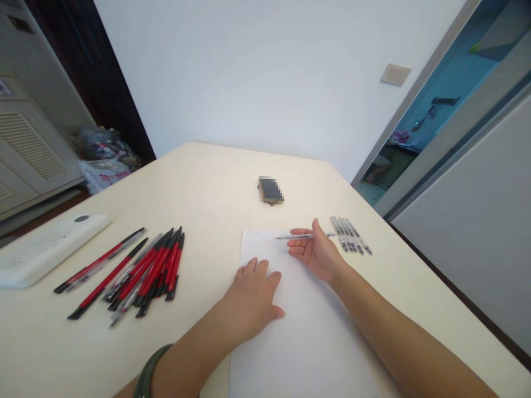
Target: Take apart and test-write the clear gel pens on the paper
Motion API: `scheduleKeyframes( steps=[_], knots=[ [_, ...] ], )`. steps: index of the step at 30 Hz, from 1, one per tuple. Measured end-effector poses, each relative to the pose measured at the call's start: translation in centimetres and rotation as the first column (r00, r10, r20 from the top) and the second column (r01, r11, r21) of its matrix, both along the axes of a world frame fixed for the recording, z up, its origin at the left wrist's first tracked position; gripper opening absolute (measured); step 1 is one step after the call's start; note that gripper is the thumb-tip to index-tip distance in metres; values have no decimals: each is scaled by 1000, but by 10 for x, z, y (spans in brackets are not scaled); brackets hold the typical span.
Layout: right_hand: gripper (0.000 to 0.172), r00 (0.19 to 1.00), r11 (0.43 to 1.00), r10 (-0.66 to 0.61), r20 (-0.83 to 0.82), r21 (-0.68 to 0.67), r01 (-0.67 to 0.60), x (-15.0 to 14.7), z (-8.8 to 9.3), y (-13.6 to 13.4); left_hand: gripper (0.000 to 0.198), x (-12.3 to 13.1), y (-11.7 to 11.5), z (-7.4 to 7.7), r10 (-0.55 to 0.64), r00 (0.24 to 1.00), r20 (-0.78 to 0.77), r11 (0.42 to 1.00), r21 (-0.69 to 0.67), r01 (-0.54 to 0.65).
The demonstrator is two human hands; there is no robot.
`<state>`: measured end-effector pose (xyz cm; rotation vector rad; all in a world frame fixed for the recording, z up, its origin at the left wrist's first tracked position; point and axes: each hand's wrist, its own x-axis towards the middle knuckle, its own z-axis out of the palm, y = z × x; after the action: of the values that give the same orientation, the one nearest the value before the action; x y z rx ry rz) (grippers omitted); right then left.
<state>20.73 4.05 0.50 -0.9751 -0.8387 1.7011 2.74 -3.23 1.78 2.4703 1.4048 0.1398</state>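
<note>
My left hand (257, 296) lies flat on the white sheet of paper (307, 337), fingers spread, near its left edge. Over the upper part of the sheet, my right hand (313, 251) holds a clear pen (286, 237) between thumb and fingers, its tip pointing left. Faint small writing shows in the sheet's top left corner. To the right of this hand, several clear pens (350, 235) lie side by side. Left of the paper is a loose pile of red and black pens (153, 271), with some clear ones mixed in.
A white rounded device (50, 249) lies at the table's left edge. Toward the back of the table (215, 182) sits a small dark object (271, 189), blurred by pixels. Behind rises a white wall with a switch (395, 74); a doorway opens at right. Bags (105, 160) stand beyond the table's left side.
</note>
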Motion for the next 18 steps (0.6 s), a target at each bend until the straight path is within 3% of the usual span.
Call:
scheduleKeyframes(
  steps=[2, 5, 10, 18],
  knots=[
    [37, 993, 993, -4, 118, 119, -10, -16, -1, 9, 52, 0, 0, -1, -2, 1000, 12, 1000, 8, 2],
    [27, 923, 947, -151, 354, 319, 33, -35, -8, 28, 52, 1, 0, -2, -3, 1000, 20, 1000, 16, 2],
    [14, 827, 905, -291, 481, 419, 75, -46, -26, 51, 51, 2, -1, -1, 9, 1000, 7, 1000, 14, -9],
    [12, 670, 851, -359, 650, 522, -51, -49, -31, 47, 51, 3, -1, -4, 13, 1000, 8, 1000, 25, -13]
  ],
)
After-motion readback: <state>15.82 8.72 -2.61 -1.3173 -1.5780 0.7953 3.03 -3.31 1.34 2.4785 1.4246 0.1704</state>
